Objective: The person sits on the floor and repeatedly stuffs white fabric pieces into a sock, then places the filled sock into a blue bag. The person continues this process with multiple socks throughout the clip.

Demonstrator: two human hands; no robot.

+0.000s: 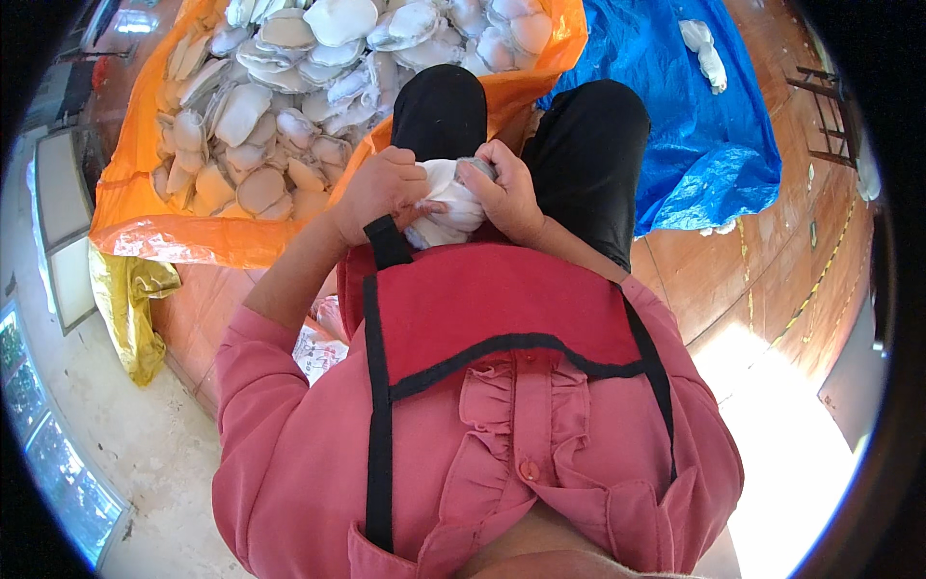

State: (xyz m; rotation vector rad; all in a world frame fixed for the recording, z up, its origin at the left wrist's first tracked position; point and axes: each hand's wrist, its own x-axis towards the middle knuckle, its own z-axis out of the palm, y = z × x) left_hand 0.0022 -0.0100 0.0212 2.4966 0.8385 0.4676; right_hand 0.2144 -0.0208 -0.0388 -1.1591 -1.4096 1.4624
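Over my lap, both hands are closed on a bunched, soft white fabric piece point(451, 205) with a greyish part near its upper right. My left hand point(378, 196) grips its left side, fingers curled in. The right hand point(511, 193) pinches the upper right part between thumb and fingers. Just beyond my knees, a heap of flat, rounded, whitish pads point(260, 190) lies on an orange plastic sheet point(135, 174). On a blue plastic sheet point(637, 58) at the far right rests a twisted white bundle point(705, 55). The exact kind of the held piece cannot be made out.
A yellow plastic bag point(135, 309) hangs or lies at the left, below the orange sheet's edge. Reddish tiled floor point(675, 275) shows at the right, with a dark metal rack point(825, 116) farther off. A printed plastic bag point(318, 349) sits beside my left side.
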